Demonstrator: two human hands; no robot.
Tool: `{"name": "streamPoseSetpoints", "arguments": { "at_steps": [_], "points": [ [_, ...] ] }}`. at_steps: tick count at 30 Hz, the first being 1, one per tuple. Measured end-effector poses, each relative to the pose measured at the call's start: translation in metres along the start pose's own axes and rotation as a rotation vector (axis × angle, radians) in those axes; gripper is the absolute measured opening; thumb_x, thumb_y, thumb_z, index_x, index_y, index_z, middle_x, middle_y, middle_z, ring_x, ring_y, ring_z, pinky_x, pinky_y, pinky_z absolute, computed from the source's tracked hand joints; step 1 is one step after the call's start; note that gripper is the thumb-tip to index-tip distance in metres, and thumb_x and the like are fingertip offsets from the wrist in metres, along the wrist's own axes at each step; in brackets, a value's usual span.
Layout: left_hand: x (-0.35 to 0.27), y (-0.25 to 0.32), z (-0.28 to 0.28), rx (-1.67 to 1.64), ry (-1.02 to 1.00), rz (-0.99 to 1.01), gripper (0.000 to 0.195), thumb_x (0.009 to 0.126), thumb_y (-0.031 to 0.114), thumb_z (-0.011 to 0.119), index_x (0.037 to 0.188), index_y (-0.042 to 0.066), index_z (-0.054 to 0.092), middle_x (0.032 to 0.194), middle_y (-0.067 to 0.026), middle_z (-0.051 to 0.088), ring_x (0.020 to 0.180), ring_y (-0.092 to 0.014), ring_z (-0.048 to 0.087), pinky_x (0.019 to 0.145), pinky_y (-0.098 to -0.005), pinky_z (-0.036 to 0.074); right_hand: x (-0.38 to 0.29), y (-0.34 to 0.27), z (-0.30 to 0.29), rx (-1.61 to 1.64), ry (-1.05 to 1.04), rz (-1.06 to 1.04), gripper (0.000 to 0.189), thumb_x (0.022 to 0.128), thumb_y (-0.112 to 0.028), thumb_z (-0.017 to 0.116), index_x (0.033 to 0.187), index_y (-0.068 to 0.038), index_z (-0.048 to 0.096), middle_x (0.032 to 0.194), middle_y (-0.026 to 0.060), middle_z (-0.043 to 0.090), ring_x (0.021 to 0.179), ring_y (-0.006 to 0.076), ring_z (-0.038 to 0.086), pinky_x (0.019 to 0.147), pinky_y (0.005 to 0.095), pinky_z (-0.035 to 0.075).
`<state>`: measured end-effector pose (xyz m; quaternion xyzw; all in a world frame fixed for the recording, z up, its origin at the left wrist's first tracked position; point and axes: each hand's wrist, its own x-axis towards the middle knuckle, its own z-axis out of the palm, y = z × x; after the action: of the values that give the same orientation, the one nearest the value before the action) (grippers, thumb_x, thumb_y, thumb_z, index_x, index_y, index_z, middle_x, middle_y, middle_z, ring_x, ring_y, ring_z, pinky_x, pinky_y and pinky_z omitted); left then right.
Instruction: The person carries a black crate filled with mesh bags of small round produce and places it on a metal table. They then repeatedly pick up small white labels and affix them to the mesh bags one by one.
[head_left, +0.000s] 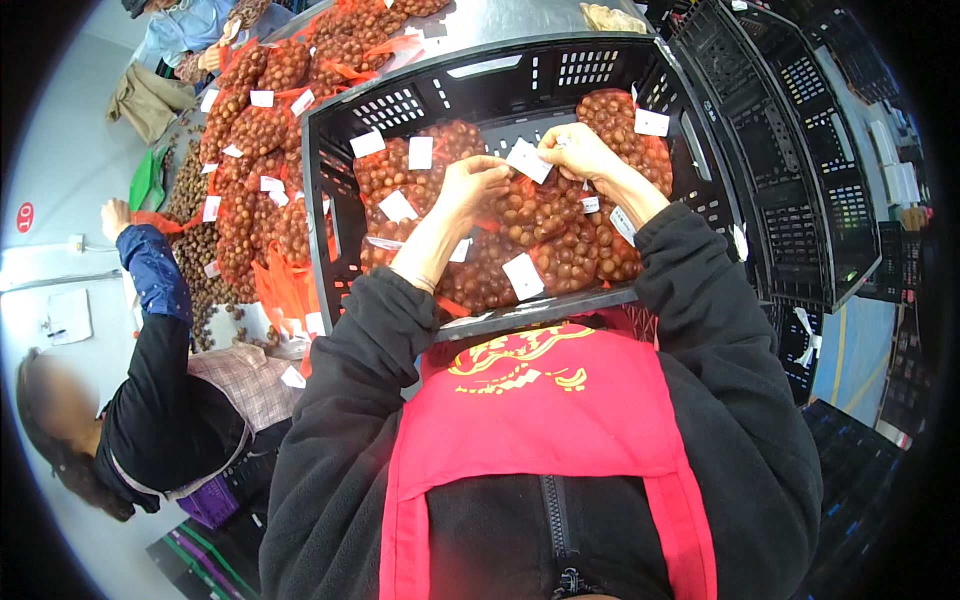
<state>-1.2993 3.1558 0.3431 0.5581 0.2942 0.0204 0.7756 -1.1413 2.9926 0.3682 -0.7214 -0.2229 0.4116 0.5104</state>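
My right hand (581, 154) pinches a white paper tag (529, 161) over a black plastic crate (484, 94). Close to the tag's left side is my left hand (472, 186), its thumb and fingers drawn together; whether they grip netting is hidden. Below both hands lies a red mesh bag of round brown nuts (534, 208). Several similar bags fill much of the crate, among them a mesh bag (619, 124) in the far right corner. White tags hang on them, such as a tag (523, 276) near the front wall.
Tagged mesh bags (259, 135) are heaped left of the crate, beside loose nuts (196, 247) and a green scoop (150, 180). A co-worker (165, 360) reaches in from the left; another person (187, 37) works at the far end. Black crates (780, 150) stand on the right.
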Motion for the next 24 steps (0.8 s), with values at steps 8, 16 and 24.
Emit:
{"name": "streamPoseSetpoints", "arguments": {
  "at_steps": [8,16,24],
  "points": [
    [0.0,0.006,-0.002,0.056,-0.052,0.038,0.025,0.091,0.014,0.074,0.108,-0.002,0.068,0.098,-0.0126,0.074,0.086,-0.016,0.072,0.079,-0.0256,0.059,0.007,0.007,-0.002,-0.084,0.04,-0.025,0.008,0.085,-0.009,0.071,0.085,-0.001,0.07,0.064,0.0023,0.061,0.046,0.007,0.047,0.044,0.026,0.034],
    [0.004,0.006,0.002,0.065,0.001,0.068,0.018,0.091,0.007,0.071,0.102,-0.006,0.068,0.093,-0.0133,0.073,0.082,-0.017,0.073,0.075,-0.0258,0.06,-0.004,-0.004,0.007,-0.476,0.358,-0.287,0.012,0.084,-0.017,0.071,0.087,-0.006,0.071,0.071,0.0098,0.067,0.061,0.0244,0.065,0.056,0.0376,0.049],
    [-0.003,0.006,0.007,0.138,0.037,0.12,0.013,0.09,0.003,0.071,0.098,-0.007,0.069,0.088,-0.0121,0.072,0.078,-0.016,0.072,0.071,-0.0253,0.061,-0.022,-0.016,0.037,-0.643,0.225,-0.464,0.015,0.085,-0.024,0.07,0.089,-0.01,0.076,0.083,0.0179,0.072,0.084,0.0371,0.07,0.076,0.0454,0.055]
  ]
}}
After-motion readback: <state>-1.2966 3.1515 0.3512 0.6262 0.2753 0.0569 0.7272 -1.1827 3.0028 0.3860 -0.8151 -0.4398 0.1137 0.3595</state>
